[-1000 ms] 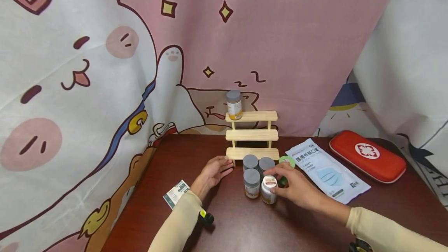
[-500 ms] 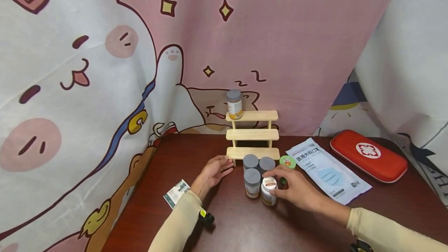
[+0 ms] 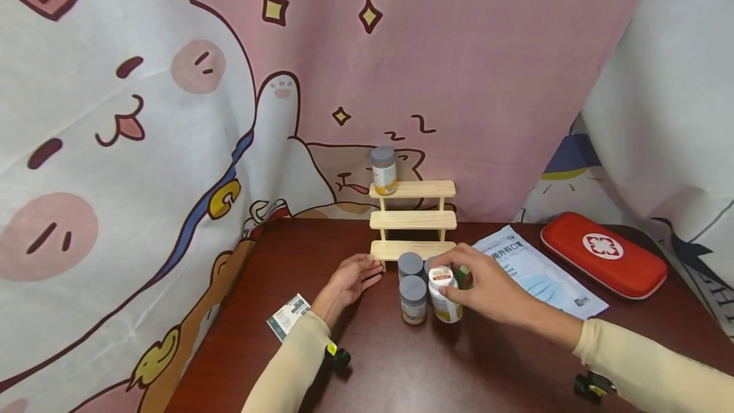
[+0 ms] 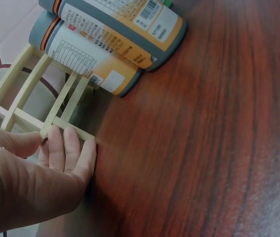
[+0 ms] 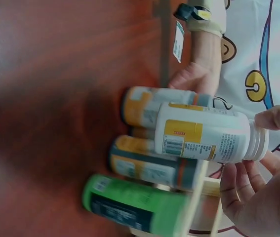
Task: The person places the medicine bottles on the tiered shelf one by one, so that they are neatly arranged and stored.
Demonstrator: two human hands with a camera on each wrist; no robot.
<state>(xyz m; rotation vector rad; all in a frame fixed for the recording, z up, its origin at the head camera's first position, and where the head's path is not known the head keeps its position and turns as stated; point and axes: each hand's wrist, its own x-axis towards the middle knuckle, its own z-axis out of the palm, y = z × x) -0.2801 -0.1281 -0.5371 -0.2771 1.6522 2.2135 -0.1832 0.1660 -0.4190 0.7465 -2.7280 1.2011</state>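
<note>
My right hand [image 3: 487, 285] pinches a white pill bottle [image 3: 448, 306] by its cap. The bottle hangs slightly tilted above the table, its yellow-and-white label [image 5: 184, 131] showing in the right wrist view. At the left end of the lowest step, my left hand [image 3: 351, 280] holds the three-step wooden display stand [image 3: 413, 220], thumb and fingers about its edge. Grey-lidded pill bottles [image 3: 413, 300] stand in front of the stand, one partly hidden behind the white bottle. Another grey-lidded bottle [image 3: 384, 171] sits on the top step's left end. A green bottle [image 5: 130, 202] is mostly hidden behind my right hand in the head view.
Right of the stand lies a surgical mask packet [image 3: 545, 279], partly covered by my right arm. Beyond it is a red first-aid case [image 3: 602, 255]. A small printed card [image 3: 288, 316] lies by my left wrist. A cartoon-print curtain [image 3: 487, 81] hangs behind the table.
My right hand has lifted the white bottle off the table, up and slightly toward the stand, tilting it. The left hand stays at the stand's end.
</note>
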